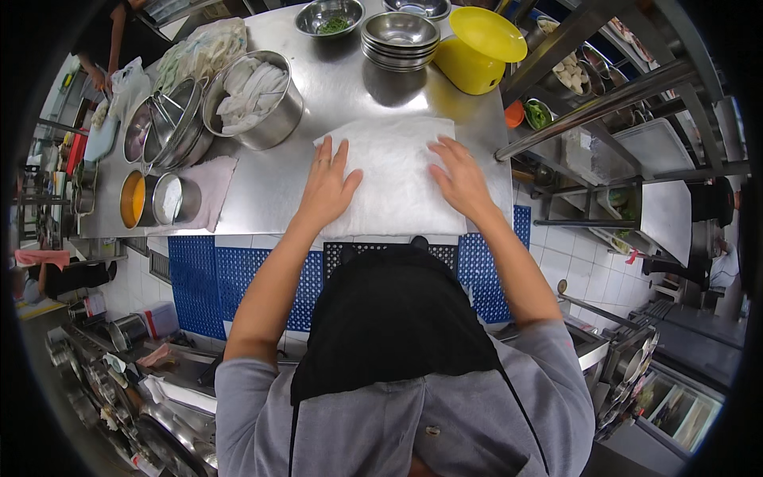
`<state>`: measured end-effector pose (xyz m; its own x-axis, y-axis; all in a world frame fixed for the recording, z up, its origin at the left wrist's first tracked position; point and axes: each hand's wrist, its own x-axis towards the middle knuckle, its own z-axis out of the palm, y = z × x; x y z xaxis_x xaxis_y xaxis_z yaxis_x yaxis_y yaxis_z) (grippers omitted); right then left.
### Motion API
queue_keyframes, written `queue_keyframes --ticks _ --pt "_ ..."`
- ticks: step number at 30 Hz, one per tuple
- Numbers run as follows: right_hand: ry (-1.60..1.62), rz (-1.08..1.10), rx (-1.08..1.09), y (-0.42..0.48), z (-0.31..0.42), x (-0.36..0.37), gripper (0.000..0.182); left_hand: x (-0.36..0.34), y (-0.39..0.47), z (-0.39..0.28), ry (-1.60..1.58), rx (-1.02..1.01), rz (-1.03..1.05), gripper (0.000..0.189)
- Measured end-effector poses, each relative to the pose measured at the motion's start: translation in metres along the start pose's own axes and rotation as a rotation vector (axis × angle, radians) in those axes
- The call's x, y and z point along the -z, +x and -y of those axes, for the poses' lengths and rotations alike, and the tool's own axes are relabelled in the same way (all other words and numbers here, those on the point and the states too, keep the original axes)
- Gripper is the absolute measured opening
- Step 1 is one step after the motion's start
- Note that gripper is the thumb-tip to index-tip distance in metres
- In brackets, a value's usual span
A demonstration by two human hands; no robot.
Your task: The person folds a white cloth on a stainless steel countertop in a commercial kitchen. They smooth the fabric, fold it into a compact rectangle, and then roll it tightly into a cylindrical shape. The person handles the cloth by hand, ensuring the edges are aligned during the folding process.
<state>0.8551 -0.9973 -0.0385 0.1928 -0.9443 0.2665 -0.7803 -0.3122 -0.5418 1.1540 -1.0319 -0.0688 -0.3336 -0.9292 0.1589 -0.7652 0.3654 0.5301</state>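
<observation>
A white cloth lies spread flat on the stainless steel table before me. My left hand rests palm down at its left edge, fingers apart. Near the cloth's right edge is my right hand, also palm down with spread fingers; neither hand grips anything. To the left of the cloth stands a steel pot with bunched white cloths in it. Behind the white cloth are a stack of steel bowls and a yellow scale with a round pan.
Strainers with a whisk lean left of the pot. Two steel containers, one with orange liquid, stand by a pink cloth. A bowl of chopped greens is behind. Metal shelving borders the right. Another person's hands are at the far left.
</observation>
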Motion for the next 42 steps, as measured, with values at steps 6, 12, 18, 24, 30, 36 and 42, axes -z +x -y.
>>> queue_keyframes --ticks 6,12,18,24,30,36,42 --pt "-0.483 0.134 -0.148 0.043 -0.062 -0.046 0.075 -0.027 0.077 0.042 0.384 -0.011 0.064 0.078" --pt "-0.362 0.020 -0.153 0.042 -0.064 -0.039 0.062 -0.024 0.081 0.049 0.320 -0.083 -0.078 0.069" --pt "0.109 0.055 -0.511 -0.117 0.021 0.033 0.021 0.046 -0.110 0.039 -0.583 0.479 -0.153 0.018" --pt "0.858 -0.158 -1.118 -0.185 0.025 -0.044 0.025 -0.012 -0.168 0.025 -1.144 0.997 -0.221 0.013" --pt "1.310 -0.160 -1.103 -0.185 0.005 -0.066 0.024 -0.030 -0.158 0.028 -1.475 0.928 -0.168 0.017" --pt "1.170 -0.171 -1.077 -0.186 0.007 -0.053 0.019 -0.033 -0.174 0.033 -1.442 0.896 -0.210 0.014" --pt "0.948 -0.177 -0.972 -0.182 0.018 -0.021 0.023 0.000 -0.168 0.008 -1.073 0.795 -0.304 0.012"
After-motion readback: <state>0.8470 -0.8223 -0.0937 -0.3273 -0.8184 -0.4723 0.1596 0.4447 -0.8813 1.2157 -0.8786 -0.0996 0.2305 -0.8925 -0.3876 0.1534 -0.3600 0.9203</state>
